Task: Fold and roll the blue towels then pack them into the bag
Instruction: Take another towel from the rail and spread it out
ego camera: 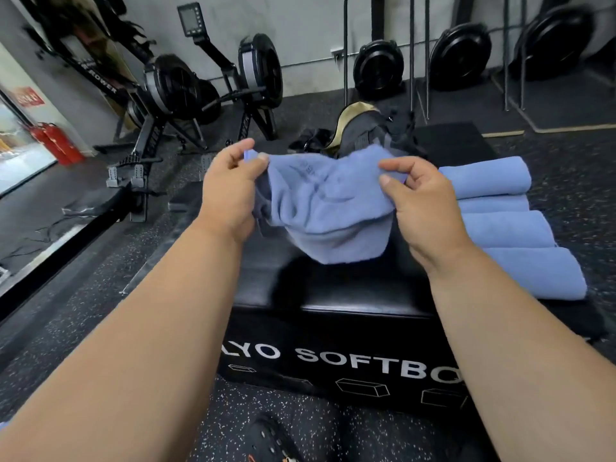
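Note:
A loose blue towel [328, 205] hangs in the air above a black soft plyo box [350, 305]. My left hand [230, 188] pinches its upper left corner between thumb and fingers. My right hand [423, 201] pinches the upper right edge. The cloth sags between them, its lower fold just over the box top. Several rolled blue towels [506, 225] lie side by side on the right part of the box. Behind the held towel stands a black bag [370, 131] with a gold lining, its mouth open and partly hidden by the cloth.
Rowing machines [200, 91] stand at the back left on the speckled rubber floor [83, 295]. Black fan wheels [460, 58] and metal rack posts line the back wall. Red fire extinguishers [55, 143] stand by the window at far left. A shoe [273, 441] shows at the bottom.

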Tool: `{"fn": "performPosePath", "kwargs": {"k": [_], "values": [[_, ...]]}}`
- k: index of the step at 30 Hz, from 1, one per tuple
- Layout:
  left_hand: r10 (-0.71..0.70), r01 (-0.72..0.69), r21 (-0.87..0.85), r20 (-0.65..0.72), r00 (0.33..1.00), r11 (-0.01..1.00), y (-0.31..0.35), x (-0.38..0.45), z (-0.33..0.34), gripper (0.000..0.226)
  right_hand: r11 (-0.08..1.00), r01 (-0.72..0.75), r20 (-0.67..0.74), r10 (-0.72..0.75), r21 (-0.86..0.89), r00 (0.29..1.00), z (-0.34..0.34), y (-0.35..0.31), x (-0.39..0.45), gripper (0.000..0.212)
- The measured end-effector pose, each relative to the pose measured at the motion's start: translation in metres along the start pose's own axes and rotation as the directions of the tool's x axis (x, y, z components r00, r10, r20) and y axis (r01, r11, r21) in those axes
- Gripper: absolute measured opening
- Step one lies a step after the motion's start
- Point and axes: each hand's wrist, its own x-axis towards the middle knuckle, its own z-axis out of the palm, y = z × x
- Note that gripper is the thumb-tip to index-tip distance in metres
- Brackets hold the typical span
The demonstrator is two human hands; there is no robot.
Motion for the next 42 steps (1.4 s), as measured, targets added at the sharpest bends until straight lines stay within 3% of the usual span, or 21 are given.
{"fn": "performPosePath", "kwargs": {"k": [2,4,6,8,10,12,16,21,24,26,28,31,34,38,42], "values": [[0.085,-0.083,-0.066,0.034,0.996,0.994,0.021,-0.012,-0.006,0.023,0.993,0.058,-0.016,-0.057,0.100,0.998,-0.007,-0.020,-0.002,0.017],[0.058,-0.059,0.008,0.076,0.995,0.998,0.019,-0.031,-0.027,0.025,0.998,0.057,-0.023,-0.056,0.040,0.998,-0.020,-0.028,-0.015,0.016],[-0.089,0.064,0.213,0.106,0.990,0.975,-0.002,-0.052,-0.052,0.031,0.966,-0.011,0.021,0.017,-0.258,1.000,-0.037,-0.018,-0.034,0.016],[-0.238,0.169,0.388,0.138,0.961,0.906,-0.031,-0.077,-0.073,0.026,0.806,-0.066,0.094,0.149,-0.588,0.984,-0.058,0.005,-0.055,0.023],[-0.282,0.192,0.515,0.101,0.954,0.835,-0.053,-0.102,-0.086,0.026,0.645,-0.051,0.153,0.256,-0.762,0.954,-0.073,0.024,-0.074,0.025],[-0.284,0.199,0.536,0.079,0.956,0.821,-0.062,-0.119,-0.094,0.030,0.583,-0.034,0.180,0.306,-0.812,0.935,-0.079,0.027,-0.084,0.022],[-0.271,0.201,0.378,0.141,0.952,0.904,-0.055,-0.124,-0.093,0.031,0.791,-0.084,0.192,0.248,-0.605,0.949,-0.075,0.020,-0.086,0.022],[-0.279,0.258,0.164,0.123,0.952,0.952,-0.034,-0.107,-0.075,0.029,0.929,-0.140,0.143,0.198,-0.342,0.970,-0.068,0.037,-0.075,0.041],[-0.263,0.259,0.047,0.102,0.960,0.965,-0.025,-0.092,-0.064,0.026,0.970,-0.180,0.004,0.183,-0.162,0.983,-0.070,0.044,-0.057,0.050],[-0.223,0.221,0.025,0.064,0.973,0.975,-0.025,-0.076,-0.062,0.025,0.967,-0.198,-0.075,0.188,-0.161,0.979,-0.072,0.046,-0.043,0.049],[-0.195,0.183,0.156,0.063,0.979,0.971,-0.038,-0.062,-0.062,0.024,0.933,-0.215,-0.088,0.198,-0.289,0.976,-0.074,0.053,-0.033,0.046],[-0.300,0.183,0.590,0.106,0.948,0.786,-0.082,-0.054,-0.067,0.017,0.754,-0.239,0.021,0.317,-0.612,0.948,-0.075,0.069,-0.033,0.044],[-0.481,0.260,0.757,0.081,0.873,0.600,-0.113,-0.052,-0.072,0.038,0.633,-0.245,0.046,0.406,-0.734,0.913,-0.074,0.081,-0.037,0.046],[-0.354,0.184,0.851,0.002,0.935,0.491,-0.109,-0.045,-0.050,0.039,0.601,-0.249,0.000,0.383,-0.760,0.924,-0.071,0.084,-0.035,0.040],[-0.241,-0.010,0.905,0.124,0.963,0.425,-0.115,-0.023,-0.024,0.045,0.612,-0.215,-0.010,0.321,-0.761,0.947,-0.069,0.091,-0.037,0.040]]}}
